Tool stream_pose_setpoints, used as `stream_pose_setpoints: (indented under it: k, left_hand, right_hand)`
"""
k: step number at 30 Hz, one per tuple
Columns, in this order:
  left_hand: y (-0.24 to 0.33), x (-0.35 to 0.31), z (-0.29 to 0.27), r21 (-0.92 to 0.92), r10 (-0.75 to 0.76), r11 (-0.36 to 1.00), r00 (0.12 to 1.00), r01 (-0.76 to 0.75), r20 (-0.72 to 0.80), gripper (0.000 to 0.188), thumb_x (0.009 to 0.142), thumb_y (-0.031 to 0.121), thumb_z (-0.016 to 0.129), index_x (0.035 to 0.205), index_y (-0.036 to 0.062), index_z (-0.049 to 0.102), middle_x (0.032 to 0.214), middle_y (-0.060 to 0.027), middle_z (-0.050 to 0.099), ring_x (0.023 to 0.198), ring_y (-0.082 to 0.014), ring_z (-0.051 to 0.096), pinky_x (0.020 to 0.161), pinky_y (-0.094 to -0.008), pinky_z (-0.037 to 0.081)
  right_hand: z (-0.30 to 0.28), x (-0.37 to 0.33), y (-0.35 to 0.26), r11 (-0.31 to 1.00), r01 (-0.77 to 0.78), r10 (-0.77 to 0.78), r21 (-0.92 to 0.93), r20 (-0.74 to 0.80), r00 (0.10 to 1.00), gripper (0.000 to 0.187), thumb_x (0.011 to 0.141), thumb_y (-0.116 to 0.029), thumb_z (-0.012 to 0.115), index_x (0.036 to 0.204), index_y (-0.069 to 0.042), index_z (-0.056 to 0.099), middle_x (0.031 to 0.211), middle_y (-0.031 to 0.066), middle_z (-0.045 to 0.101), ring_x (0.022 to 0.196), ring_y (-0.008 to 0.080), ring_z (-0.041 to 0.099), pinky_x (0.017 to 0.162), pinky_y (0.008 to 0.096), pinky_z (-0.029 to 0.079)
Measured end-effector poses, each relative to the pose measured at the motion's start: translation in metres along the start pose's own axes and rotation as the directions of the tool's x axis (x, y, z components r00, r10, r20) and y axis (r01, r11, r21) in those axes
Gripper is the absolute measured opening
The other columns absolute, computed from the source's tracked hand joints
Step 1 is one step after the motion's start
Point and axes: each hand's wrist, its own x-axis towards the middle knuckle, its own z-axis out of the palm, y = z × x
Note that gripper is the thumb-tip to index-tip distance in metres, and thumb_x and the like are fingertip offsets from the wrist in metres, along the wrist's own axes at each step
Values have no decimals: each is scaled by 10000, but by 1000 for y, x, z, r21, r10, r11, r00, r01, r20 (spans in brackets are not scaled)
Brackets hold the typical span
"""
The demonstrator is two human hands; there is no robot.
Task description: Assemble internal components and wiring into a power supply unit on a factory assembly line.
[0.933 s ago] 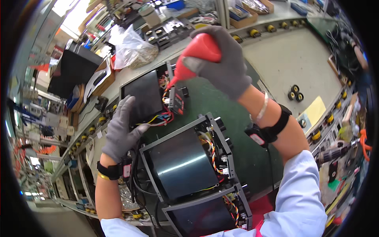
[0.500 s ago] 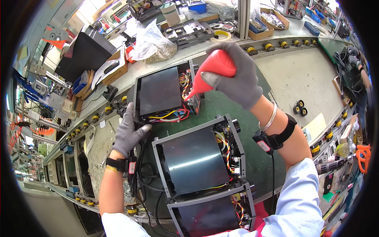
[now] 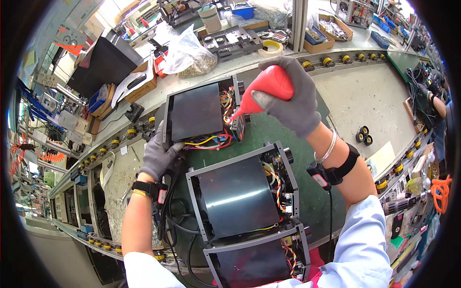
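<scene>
In my gloved right hand (image 3: 294, 98) is a red squeeze bottle (image 3: 272, 82), tilted so its thin nozzle points down into the wiring along the right side of the far metal-framed device (image 3: 196, 113). Whether the tip touches anything there I cannot tell. My gloved left hand (image 3: 161, 154) grips that device's near left corner, thumb at the front edge and fingers along the side. This device has a dark flat top panel, with coloured wires showing at its right and front. Two similar devices stand nearer me: one in the middle (image 3: 237, 194), another (image 3: 252, 261) at the lower edge.
The devices rest on a green board (image 3: 312, 158). Black cables (image 3: 168, 211) hang left of them. Behind are a plastic bag of small parts (image 3: 192, 60), a tape roll (image 3: 271, 48) and a box of parts (image 3: 333, 29). Small black rollers (image 3: 364, 136) lie right; a co-worker's arm (image 3: 438, 105) shows far right.
My left hand has moved up and closed round the device's corner. The far device has shifted slightly right, and the red bottle with my right hand has also moved slightly right.
</scene>
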Motion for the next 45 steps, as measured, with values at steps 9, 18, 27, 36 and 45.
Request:
stream_pose_setpoints:
  k: [9, 18, 27, 36, 45]
  left_hand:
    - [49, 30, -31, -420, -166, 890, 984, 179, 69, 410, 900, 315, 669, 1173, 10, 644, 863, -59, 680, 724, -143, 646, 657, -248, 498]
    - [58, 63, -49, -673, -516, 538, 830, 507, 213, 366, 976, 449, 534, 767, 153, 585, 503, 20, 502, 341, -78, 350, 329, -250, 234]
    - [32, 61, -42, -666, -460, 609, 876, 431, 147, 375, 962, 511, 499, 804, 179, 572, 521, 23, 497, 363, -92, 365, 338, -251, 234]
    - [33, 55, -37, -689, -475, 615, 878, 384, 66, 329, 948, 496, 549, 928, 168, 563, 596, 24, 525, 403, -78, 391, 374, -242, 245]
    - [45, 44, -30, -641, -465, 678, 885, 360, 5, 257, 995, 362, 559, 993, 105, 567, 716, 17, 510, 547, -65, 467, 461, -232, 372]
  right_hand:
    - [-39, -26, -4, 949, 315, -303, 25, -217, 928, 614, 807, -133, 774, 1303, -64, 420, 1222, 193, 599, 1135, 274, 618, 955, 415, 524]
    - [-63, -54, 0, 830, 529, -521, -174, 98, 848, 587, 687, -149, 890, 1155, -93, 540, 1112, 178, 686, 926, 290, 685, 728, 382, 557]
    - [3, -31, 50, 766, 620, -576, -170, 245, 780, 490, 703, -48, 728, 1165, -110, 577, 1246, 97, 655, 871, 263, 651, 725, 368, 545]
    - [36, -17, 68, 818, 558, -536, -141, 166, 828, 561, 642, -11, 771, 1156, -100, 566, 1202, 97, 664, 869, 289, 667, 734, 378, 558]
    - [43, -15, 81, 812, 564, -559, -152, 75, 826, 551, 619, -3, 783, 1120, -88, 569, 1167, 91, 673, 897, 301, 672, 735, 389, 565]
